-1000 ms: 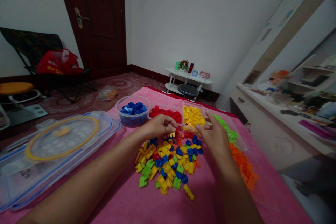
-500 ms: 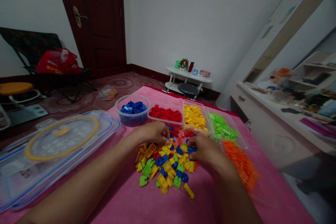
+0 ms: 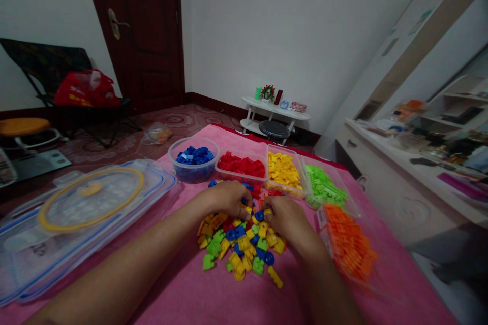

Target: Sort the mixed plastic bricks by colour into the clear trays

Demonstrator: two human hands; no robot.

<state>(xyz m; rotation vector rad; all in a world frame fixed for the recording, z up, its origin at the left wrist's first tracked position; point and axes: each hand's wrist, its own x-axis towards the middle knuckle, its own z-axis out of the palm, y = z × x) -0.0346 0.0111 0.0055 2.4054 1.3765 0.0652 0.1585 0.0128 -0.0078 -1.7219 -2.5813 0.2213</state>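
A loose pile of mixed toy building blocks [image 3: 244, 244] in yellow, blue, green, red and orange lies on the pink cloth. My left hand [image 3: 231, 198] reaches into the far left part of it, fingers curled, with a yellow block [image 3: 248, 210] at the fingertips. Facing it from the right, my right hand [image 3: 285, 217] is closed at the pile's edge, and a yellow block [image 3: 268, 212] shows at its fingertips. Blue wheel-like pieces [image 3: 259, 216] lie between the hands. Both palms are turned down, so part of each grip is hidden.
Behind the pile stand a round tub of blue blocks [image 3: 194, 172] and boxes of red [image 3: 242, 165], yellow [image 3: 284, 170] and green blocks [image 3: 324, 185]. A box of orange blocks [image 3: 348, 244] sits at right. Clear lids [image 3: 91, 218] are stacked at left.
My right hand has moved left, closer to my left hand, and a yellow block now shows at its fingertips. My left hand has shifted slightly right and its fingers are still curled.
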